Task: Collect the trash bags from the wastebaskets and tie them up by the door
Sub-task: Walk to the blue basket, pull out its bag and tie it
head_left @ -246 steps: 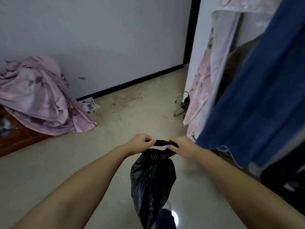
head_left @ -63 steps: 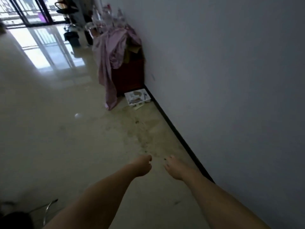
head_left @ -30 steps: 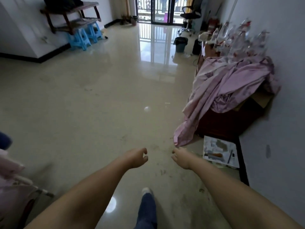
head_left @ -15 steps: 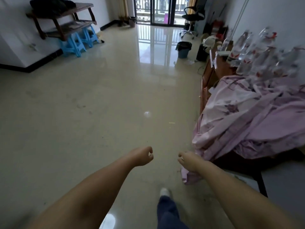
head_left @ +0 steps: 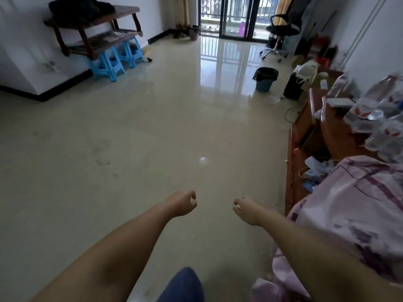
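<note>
A blue wastebasket (head_left: pixel 265 80) lined with a black trash bag stands on the shiny floor at the far right, well ahead of me. A brownish wastebasket (head_left: pixel 194 32) sits further off by the balcony door (head_left: pixel 231 16). My left hand (head_left: pixel 182 202) and my right hand (head_left: pixel 245 209) are stretched out in front of me over the floor, fingers loosely curled, both holding nothing. The black bag seen earlier is out of view.
A wooden cabinet (head_left: pixel 305 136) runs along the right wall, with a pink sheet (head_left: pixel 353 203) and several plastic bottles (head_left: pixel 375 118) on it. Blue stools (head_left: pixel 115 59) under a wooden shelf stand at the far left. An office chair (head_left: pixel 281 33) is at the back.
I have let go of the black bag, turned round and walked into the room. The pink sheet slid to my right and the blue wastebasket has come closer.
</note>
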